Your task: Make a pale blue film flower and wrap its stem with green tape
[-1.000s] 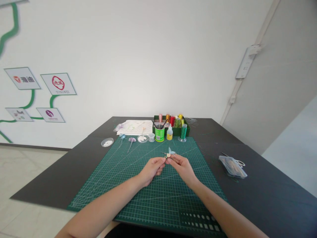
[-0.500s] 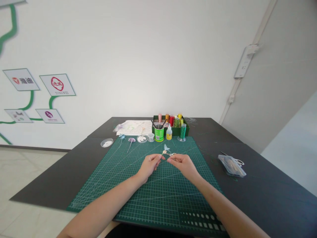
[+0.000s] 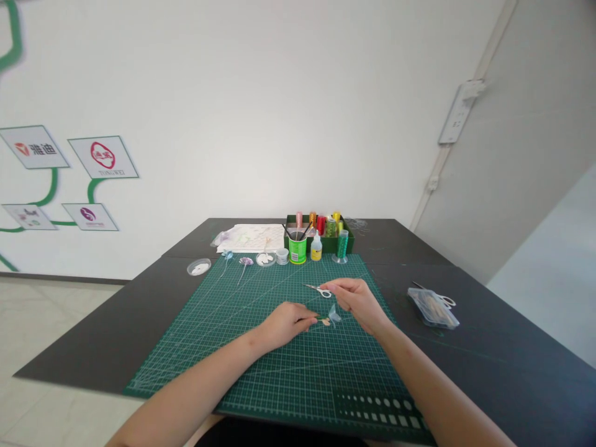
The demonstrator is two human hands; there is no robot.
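Note:
My left hand [image 3: 287, 324] rests low over the green cutting mat [image 3: 274, 372], its fingers pinched on the green stem of a small handmade flower [image 3: 334, 315]. The flower points right, showing pale blue see-through petals and a cream-coloured piece by the stem. My right hand [image 3: 354, 299] is raised just above and beyond it, thumb and fingertips pressed together. Those fingertips overlap the white handles of small scissors [image 3: 321, 291], whose blades point left. Whether they grip the scissors or a fine thread cannot be made out.
Along the mat's far edge stand a green can [image 3: 298, 249] with brushes, a glue bottle [image 3: 316, 247], a thread spool [image 3: 342, 246] and dishes of white pieces [image 3: 266, 259]. Two finished flowers [image 3: 246, 262] lie left. A plastic box [image 3: 433, 308] lies right, beside other scissors.
My left hand has come lower and nearer with the flower, which now points right. My right hand has moved up and away from the stem, to the scissors' handles.

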